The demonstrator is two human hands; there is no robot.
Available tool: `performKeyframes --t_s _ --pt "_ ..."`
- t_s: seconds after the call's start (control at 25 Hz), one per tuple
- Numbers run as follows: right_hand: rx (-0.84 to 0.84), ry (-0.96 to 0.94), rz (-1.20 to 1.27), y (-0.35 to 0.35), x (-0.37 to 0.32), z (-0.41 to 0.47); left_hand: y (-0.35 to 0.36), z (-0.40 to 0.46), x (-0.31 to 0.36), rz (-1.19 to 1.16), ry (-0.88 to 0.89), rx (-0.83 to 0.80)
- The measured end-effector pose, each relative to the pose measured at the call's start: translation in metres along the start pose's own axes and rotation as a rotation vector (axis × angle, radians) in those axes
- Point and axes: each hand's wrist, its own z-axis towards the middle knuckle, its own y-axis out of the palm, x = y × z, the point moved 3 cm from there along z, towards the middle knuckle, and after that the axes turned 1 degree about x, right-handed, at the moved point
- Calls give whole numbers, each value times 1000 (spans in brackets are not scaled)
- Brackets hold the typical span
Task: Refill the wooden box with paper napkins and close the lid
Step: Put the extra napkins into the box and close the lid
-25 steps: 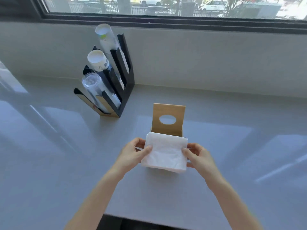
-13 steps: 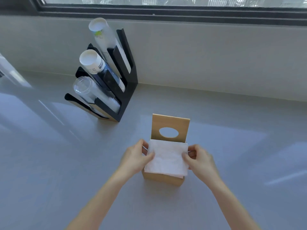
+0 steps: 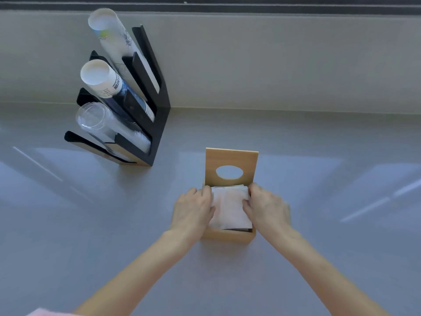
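Note:
A small wooden box (image 3: 227,236) stands on the grey counter, its lid (image 3: 231,161) with an oval hole raised upright at the back. A stack of white paper napkins (image 3: 229,207) sits down inside the box, with a dark gap at its front edge. My left hand (image 3: 192,212) grips the stack's left side, fingers curled over it. My right hand (image 3: 267,207) holds the right side the same way. Both hands rest on the box's rim.
A black cup dispenser (image 3: 145,110) with three slanted stacks of paper and clear plastic cups stands at the back left against the wall (image 3: 273,65). The grey counter (image 3: 319,224) stretches to both sides. A pink cloth edge (image 3: 43,312) shows at the bottom left.
The napkin stack went from above the box down into it, both hands following. The view has tilted down and moved nearer to the box.

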Motion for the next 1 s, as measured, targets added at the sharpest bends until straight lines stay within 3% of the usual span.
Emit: performKeyframes --t_s 0.2,0.52,0.76,1.0 --pt "-98 16 -40 -6 0 13 -3 6 -4 -57 39 -9" --pt "-119 -122 -275 12 -22 6 16 22 2 222 195 -95" --pt "-213 -160 -322 16 -27 13 14 27 5 181 193 -161" --pt "-110 -121 -217 0 -20 -8 3 27 0 122 283 -226"
